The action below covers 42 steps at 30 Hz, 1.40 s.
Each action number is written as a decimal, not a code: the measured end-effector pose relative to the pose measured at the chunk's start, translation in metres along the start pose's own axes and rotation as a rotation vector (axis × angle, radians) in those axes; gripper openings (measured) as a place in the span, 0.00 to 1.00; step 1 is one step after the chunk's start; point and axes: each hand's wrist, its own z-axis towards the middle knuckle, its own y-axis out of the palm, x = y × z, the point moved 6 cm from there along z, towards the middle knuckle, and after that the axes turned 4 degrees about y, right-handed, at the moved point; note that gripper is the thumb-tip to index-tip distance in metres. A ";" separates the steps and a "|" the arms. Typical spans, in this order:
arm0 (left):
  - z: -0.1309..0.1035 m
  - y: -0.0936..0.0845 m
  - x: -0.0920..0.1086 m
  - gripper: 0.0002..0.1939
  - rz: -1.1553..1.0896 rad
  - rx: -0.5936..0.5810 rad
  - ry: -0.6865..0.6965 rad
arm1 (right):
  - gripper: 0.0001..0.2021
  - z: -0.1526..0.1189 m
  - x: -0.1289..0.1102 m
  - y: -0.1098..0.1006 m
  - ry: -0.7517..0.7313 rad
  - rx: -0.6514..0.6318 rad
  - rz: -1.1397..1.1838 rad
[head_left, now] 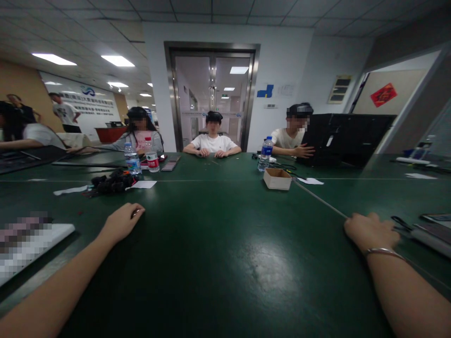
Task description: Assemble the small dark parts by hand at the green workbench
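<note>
On the dark green table [218, 244], my left hand [121, 221] rests with its fingers curled in and the thumb close to them. Whether anything small is inside it is hidden. Farther right, my right hand [371, 231] lies knuckles up with bent fingers, a metal bangle [385, 253] around its wrist. The undersides of those fingers are out of sight, so I cannot see what they may hold. Just beyond that hand is a black strap-like loop [401, 222] beside a grey elongated object [431, 239]. A white slab [52, 239], partly blurred, lies left of my left forearm.
An open cardboard box [277, 182] stands mid-table near a water bottle [265, 155]. Tangled black gear [112, 183] lies at left, with two bottles [132, 159] behind. Several people sit opposite; one person [291, 134] touches a large black case [345, 138].
</note>
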 end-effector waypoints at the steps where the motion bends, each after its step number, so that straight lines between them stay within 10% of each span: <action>1: 0.007 0.004 0.015 0.20 0.004 0.007 0.007 | 0.25 -0.002 0.002 0.000 0.052 -0.018 0.023; 9: 0.037 0.033 0.139 0.16 -0.057 0.050 0.184 | 0.24 -0.004 0.003 -0.005 0.075 0.018 0.106; 20: 0.038 0.036 0.144 0.16 -0.126 0.056 0.152 | 0.29 -0.021 -0.016 -0.029 0.059 0.221 0.072; 26: 0.037 0.035 0.154 0.13 -0.161 0.073 0.198 | 0.19 -0.076 -0.105 -0.056 -0.429 0.488 0.118; 32: 0.047 0.056 0.194 0.13 -0.669 0.147 0.048 | 0.12 -0.181 -0.248 -0.033 -0.944 0.077 0.475; 36: 0.057 0.078 0.213 0.12 -1.067 0.258 -0.139 | 0.09 -0.225 -0.305 -0.028 -0.936 -0.115 0.697; 42: 0.059 0.091 0.219 0.12 -1.379 0.264 -0.157 | 0.05 -0.220 -0.319 -0.019 -0.870 -0.316 0.911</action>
